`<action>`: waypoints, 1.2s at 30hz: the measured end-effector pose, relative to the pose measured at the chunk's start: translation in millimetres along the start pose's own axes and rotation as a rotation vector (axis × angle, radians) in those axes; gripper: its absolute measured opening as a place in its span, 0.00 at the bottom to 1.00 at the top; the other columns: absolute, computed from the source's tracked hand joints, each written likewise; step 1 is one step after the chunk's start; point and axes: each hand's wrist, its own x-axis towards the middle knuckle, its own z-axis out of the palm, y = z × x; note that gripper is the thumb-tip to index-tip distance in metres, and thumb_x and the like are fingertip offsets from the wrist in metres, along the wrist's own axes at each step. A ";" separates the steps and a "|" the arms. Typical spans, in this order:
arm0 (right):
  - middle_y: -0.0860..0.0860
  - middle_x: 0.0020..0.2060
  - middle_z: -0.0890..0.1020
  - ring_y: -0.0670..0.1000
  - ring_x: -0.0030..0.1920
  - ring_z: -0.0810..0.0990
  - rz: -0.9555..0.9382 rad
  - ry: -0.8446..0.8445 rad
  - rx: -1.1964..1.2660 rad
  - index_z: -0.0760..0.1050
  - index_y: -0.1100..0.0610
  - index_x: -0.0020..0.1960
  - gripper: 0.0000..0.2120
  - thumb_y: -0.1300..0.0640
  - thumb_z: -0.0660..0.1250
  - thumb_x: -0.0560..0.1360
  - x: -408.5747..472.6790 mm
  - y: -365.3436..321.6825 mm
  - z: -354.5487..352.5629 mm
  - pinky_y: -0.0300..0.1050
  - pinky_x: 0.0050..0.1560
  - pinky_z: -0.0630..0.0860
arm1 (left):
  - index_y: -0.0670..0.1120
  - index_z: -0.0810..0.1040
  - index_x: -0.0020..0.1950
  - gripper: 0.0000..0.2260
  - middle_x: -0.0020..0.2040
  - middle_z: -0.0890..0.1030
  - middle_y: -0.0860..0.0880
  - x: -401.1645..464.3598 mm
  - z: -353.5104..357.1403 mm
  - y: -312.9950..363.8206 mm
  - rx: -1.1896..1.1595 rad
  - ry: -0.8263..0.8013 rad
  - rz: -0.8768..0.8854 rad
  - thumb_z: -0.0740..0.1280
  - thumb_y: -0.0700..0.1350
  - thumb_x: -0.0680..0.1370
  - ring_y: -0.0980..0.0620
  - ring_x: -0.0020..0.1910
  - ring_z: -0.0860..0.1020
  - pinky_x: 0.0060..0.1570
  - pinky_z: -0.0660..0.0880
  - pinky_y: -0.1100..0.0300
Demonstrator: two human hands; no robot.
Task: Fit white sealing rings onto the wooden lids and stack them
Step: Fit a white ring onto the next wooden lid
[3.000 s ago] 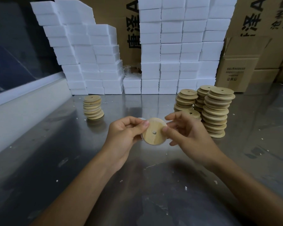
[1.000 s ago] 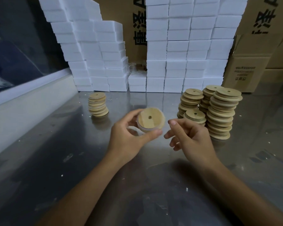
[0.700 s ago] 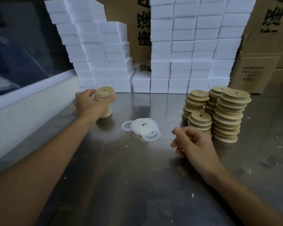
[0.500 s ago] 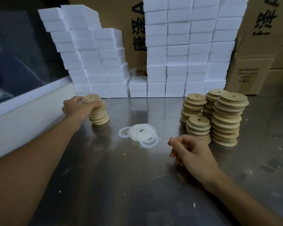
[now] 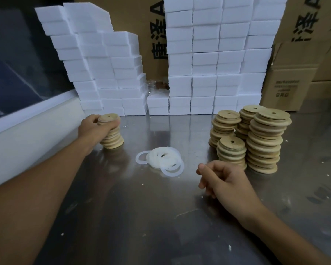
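Two hands are being used on separate jobs. The left hand point(image 5: 96, 126) is curled round the top lid point(image 5: 109, 119) of the finished stack point(image 5: 112, 135) at far left, fingers wrapped on its rim, presumably so the lid is being squared up on the pile before release. The right hand point(image 5: 221, 178) is resting on the steel table point(image 5: 161, 226) with fingers loosely curled, nothing being held; it is probably being kept near the supply for the next pick.

White rings point(image 5: 164, 161) are lying in a loose overlapping heap between the hands, within reach of either. Bare lids are being kept in four stacks point(image 5: 264, 142) at right, well apart from the finished pile, likely so done and undone are not being mixed. The shortest stack point(image 5: 231, 152) is standing just beyond the right hand.

White foam blocks point(image 5: 216, 60) and cardboard boxes point(image 5: 290, 87) are walling off the back edge.

Finished pile is leaning slightly; toppling is being risked if pushed.
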 end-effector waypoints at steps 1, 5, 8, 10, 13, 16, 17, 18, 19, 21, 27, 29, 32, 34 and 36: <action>0.57 0.30 0.82 0.59 0.27 0.74 -0.002 0.001 0.000 0.80 0.59 0.39 0.16 0.48 0.67 0.78 -0.1 0.0 0.0 0.55 0.30 0.72 | 0.54 0.77 0.58 0.25 0.57 0.80 0.52 1.4 2.0 -0.7 0.000 0.006 -0.001 0.78 0.59 0.64 0.51 0.52 0.78 0.48 0.72 0.58; 0.54 0.30 0.82 0.52 0.26 0.75 -0.018 0.006 -0.002 0.80 0.60 0.40 0.14 0.51 0.67 0.79 0.8 1.0 0.7 0.52 0.29 0.72 | 0.57 0.64 0.73 0.43 0.64 0.70 0.53 4.9 6.5 -0.4 0.057 -0.080 0.046 0.80 0.56 0.63 0.50 0.59 0.72 0.56 0.70 0.57; 0.53 0.30 0.82 0.49 0.26 0.75 -0.072 0.025 -0.003 0.80 0.58 0.39 0.14 0.51 0.67 0.78 -0.4 0.9 0.0 0.44 0.28 0.72 | 0.57 0.67 0.70 0.39 0.64 0.71 0.52 7.4 9.7 4.4 0.137 -0.111 0.094 0.81 0.54 0.63 0.50 0.58 0.72 0.56 0.71 0.56; 0.50 0.31 0.82 0.47 0.27 0.76 -0.174 0.096 -0.086 0.80 0.55 0.39 0.11 0.51 0.67 0.78 -1.5 1.1 -0.8 0.42 0.30 0.73 | 0.53 0.73 0.66 0.32 0.64 0.75 0.48 10.1 11.6 8.0 0.170 -0.057 0.110 0.80 0.51 0.65 0.48 0.55 0.73 0.52 0.72 0.56; 0.43 0.41 0.81 0.48 0.30 0.77 -0.446 0.323 -0.324 0.80 0.51 0.48 0.02 0.55 0.69 0.76 -0.7 -4.0 -8.0 0.46 0.34 0.75 | 0.52 0.74 0.63 0.28 0.61 0.76 0.47 9.2 12.2 8.4 0.167 -0.030 0.098 0.79 0.49 0.66 0.48 0.52 0.73 0.48 0.71 0.56; 0.42 0.63 0.74 0.49 0.38 0.80 -0.491 0.419 -0.446 0.74 0.50 0.65 0.19 0.54 0.69 0.75 5.3 -5.7 -21.7 0.46 0.40 0.77 | 0.53 0.72 0.66 0.30 0.64 0.74 0.46 0.7 8.7 7.9 0.200 -0.052 0.106 0.78 0.51 0.67 0.45 0.56 0.74 0.53 0.74 0.52; 0.42 0.69 0.70 0.50 0.45 0.82 -0.451 0.411 -0.516 0.71 0.49 0.69 0.23 0.53 0.70 0.75 8.2 -4.0 -26.5 0.47 0.44 0.78 | 0.54 0.70 0.68 0.32 0.65 0.72 0.45 -4.3 7.8 7.7 0.240 -0.013 0.131 0.78 0.52 0.67 0.44 0.59 0.73 0.58 0.73 0.48; 0.42 0.72 0.67 0.53 0.53 0.81 -0.390 0.380 -0.602 0.69 0.48 0.72 0.26 0.51 0.70 0.75 10.8 -2.0 -30.8 0.48 0.49 0.77 | 0.54 0.69 0.68 0.32 0.66 0.71 0.45 -10.4 7.1 7.4 0.294 0.063 0.186 0.77 0.54 0.68 0.43 0.62 0.72 0.62 0.71 0.45; 0.43 0.75 0.65 0.53 0.61 0.78 -0.328 0.336 -0.683 0.66 0.49 0.74 0.29 0.49 0.69 0.75 13.8 1.3 -34.3 0.50 0.53 0.76 | 0.52 0.70 0.68 0.30 0.66 0.71 0.44 -18.8 7.2 7.7 0.346 0.160 0.276 0.76 0.54 0.69 0.43 0.63 0.71 0.64 0.68 0.44; 0.44 0.75 0.63 0.51 0.68 0.71 -0.249 0.238 -0.820 0.64 0.51 0.75 0.30 0.46 0.68 0.76 17.5 5.4 -36.4 0.52 0.57 0.74 | 0.48 0.74 0.63 0.22 0.62 0.74 0.44 -41.3 11.6 9.1 0.377 0.330 0.518 0.72 0.51 0.72 0.43 0.60 0.72 0.62 0.65 0.46; 0.48 0.61 0.71 0.55 0.53 0.78 -0.318 0.323 -0.783 0.76 0.55 0.64 0.18 0.54 0.70 0.75 22.7 11.2 -34.7 0.55 0.47 0.79 | 0.41 0.78 0.44 0.08 0.43 0.78 0.46 -126.6 54.7 20.2 0.161 0.021 0.854 0.65 0.46 0.72 0.45 0.43 0.75 0.45 0.74 0.47; 0.49 0.59 0.73 0.53 0.53 0.78 -0.360 0.352 -0.732 0.78 0.56 0.62 0.15 0.56 0.70 0.75 24.6 14.5 -37.3 0.52 0.48 0.78 | 0.42 0.78 0.42 0.09 0.41 0.78 0.47 -143.4 61.5 20.7 0.207 -0.074 0.931 0.66 0.48 0.71 0.45 0.41 0.75 0.42 0.73 0.48; 0.52 0.57 0.77 0.52 0.53 0.78 -0.441 0.387 -0.681 0.79 0.60 0.60 0.14 0.60 0.70 0.76 26.4 16.3 -39.1 0.43 0.52 0.73 | 0.43 0.80 0.42 0.09 0.41 0.77 0.49 -155.9 61.6 19.0 0.293 -0.184 1.023 0.70 0.48 0.69 0.47 0.41 0.74 0.43 0.71 0.52; 0.54 0.55 0.80 0.50 0.53 0.77 -0.506 0.436 -0.640 0.79 0.62 0.60 0.12 0.62 0.69 0.77 25.1 13.3 -38.3 0.37 0.55 0.69 | 0.43 0.80 0.40 0.07 0.41 0.76 0.49 -162.2 58.6 18.0 0.336 -0.241 1.060 0.72 0.47 0.69 0.48 0.42 0.74 0.42 0.70 0.53; 0.54 0.52 0.81 0.43 0.50 0.73 -0.545 0.478 -0.582 0.78 0.62 0.60 0.11 0.62 0.68 0.78 22.9 9.7 -37.9 0.28 0.53 0.65 | 0.44 0.82 0.38 0.04 0.41 0.76 0.50 -168.6 54.9 17.1 0.370 -0.297 1.062 0.70 0.44 0.69 0.49 0.42 0.73 0.42 0.71 0.51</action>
